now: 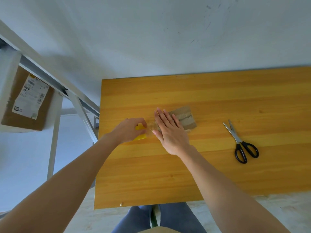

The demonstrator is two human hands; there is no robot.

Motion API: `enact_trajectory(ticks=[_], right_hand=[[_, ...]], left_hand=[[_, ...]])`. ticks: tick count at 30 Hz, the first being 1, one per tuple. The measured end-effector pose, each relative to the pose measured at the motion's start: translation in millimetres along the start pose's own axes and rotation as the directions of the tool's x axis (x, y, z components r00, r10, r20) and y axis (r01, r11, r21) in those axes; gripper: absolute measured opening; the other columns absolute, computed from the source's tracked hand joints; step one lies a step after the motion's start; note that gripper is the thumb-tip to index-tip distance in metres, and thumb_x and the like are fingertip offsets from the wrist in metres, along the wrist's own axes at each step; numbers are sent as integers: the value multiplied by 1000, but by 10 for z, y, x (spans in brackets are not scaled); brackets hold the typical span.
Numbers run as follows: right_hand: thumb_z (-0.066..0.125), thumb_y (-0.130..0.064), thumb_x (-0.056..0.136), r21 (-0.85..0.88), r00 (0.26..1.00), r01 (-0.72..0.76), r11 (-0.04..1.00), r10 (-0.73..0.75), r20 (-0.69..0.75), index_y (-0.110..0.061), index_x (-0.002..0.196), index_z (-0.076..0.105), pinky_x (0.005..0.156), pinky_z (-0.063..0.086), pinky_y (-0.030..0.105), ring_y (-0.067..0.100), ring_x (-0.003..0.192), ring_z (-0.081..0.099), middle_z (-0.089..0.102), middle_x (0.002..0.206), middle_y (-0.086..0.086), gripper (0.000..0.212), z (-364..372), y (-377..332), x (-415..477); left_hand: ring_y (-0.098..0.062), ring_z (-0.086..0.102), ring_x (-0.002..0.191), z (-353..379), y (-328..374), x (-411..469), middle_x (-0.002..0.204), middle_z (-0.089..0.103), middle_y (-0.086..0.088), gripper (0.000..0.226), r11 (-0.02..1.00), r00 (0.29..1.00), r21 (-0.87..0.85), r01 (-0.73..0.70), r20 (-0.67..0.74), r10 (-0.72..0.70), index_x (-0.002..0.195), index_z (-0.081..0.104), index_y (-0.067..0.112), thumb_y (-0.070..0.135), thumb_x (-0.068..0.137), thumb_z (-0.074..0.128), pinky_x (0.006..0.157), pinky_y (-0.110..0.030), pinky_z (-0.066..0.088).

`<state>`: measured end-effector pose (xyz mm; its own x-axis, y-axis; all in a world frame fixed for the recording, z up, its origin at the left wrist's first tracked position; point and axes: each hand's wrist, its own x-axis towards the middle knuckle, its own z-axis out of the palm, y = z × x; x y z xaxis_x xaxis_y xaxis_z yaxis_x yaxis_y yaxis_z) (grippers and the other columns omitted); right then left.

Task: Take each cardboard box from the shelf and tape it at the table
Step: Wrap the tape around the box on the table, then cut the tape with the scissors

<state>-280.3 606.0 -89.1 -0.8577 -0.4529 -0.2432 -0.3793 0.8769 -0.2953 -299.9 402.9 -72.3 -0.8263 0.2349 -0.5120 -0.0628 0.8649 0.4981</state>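
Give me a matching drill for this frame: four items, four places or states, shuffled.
Items
1. scissors
2. small cardboard box
3. labelled cardboard box
4. yellow tape roll

Places or states
A. on the shelf at the left
B. gripped by the left hand
C. lying untouched on the table, off to the right
D. under the flat right hand

Pairs: 1-C, 2-D, 3-A, 4-B
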Motion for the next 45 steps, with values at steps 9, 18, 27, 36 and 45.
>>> enact_trajectory(ticks=[9, 18, 27, 36, 45], right_hand=[[41, -23, 103, 144, 842, -362, 921, 389, -375, -4, 146, 38, 116, 24, 37, 26, 143, 33, 33, 156, 12, 47, -130, 601, -636], [52, -4, 94, 119, 535, -829, 546, 837, -114, 5, 142, 33, 109, 32, 48, 38, 137, 33, 33, 149, 22, 52, 28, 1346, -1386], [51, -16, 99, 104, 519, -848, 520, 854, -38, 4, 137, 39, 99, 41, 45, 36, 129, 41, 44, 137, 21, 45, 123, 1607, -1500], [52, -19, 100, 64, 528, -846, 529, 848, -42, 3, 126, 48, 93, 44, 41, 34, 118, 46, 45, 127, 20, 35, 157, 1627, -1445], [54, -28, 99, 84, 490, -869, 487, 872, 10, 5, 124, 43, 87, 45, 38, 35, 111, 53, 54, 119, 19, 42, 191, 1491, -1463]], left_hand=[[-20, 53, 110, -3, 53, 12, 111, 61, 1, 20, 999, 999, -47, 12, -44, -14, 104, 62, 28, 40, 88, 66, 80, -31, 38], [-22, 52, 114, -7, 97, 59, 115, 62, 0, 21, 1000, 997, -21, 14, -72, -16, 107, 65, 25, 36, 89, 65, 82, -31, 38], [-22, 52, 114, -13, 69, 58, 113, 61, 3, 20, 1000, 998, -27, 7, -65, -8, 107, 65, 25, 36, 90, 65, 86, -33, 40], [-22, 51, 115, 2, 58, 37, 115, 62, 2, 18, 999, 998, -46, 12, -67, -15, 105, 65, 26, 34, 89, 65, 89, -35, 41], [-23, 51, 117, 14, 60, 21, 120, 62, 0, 22, 1000, 997, -18, 2, -76, -3, 110, 64, 25, 36, 91, 63, 85, -33, 37]])
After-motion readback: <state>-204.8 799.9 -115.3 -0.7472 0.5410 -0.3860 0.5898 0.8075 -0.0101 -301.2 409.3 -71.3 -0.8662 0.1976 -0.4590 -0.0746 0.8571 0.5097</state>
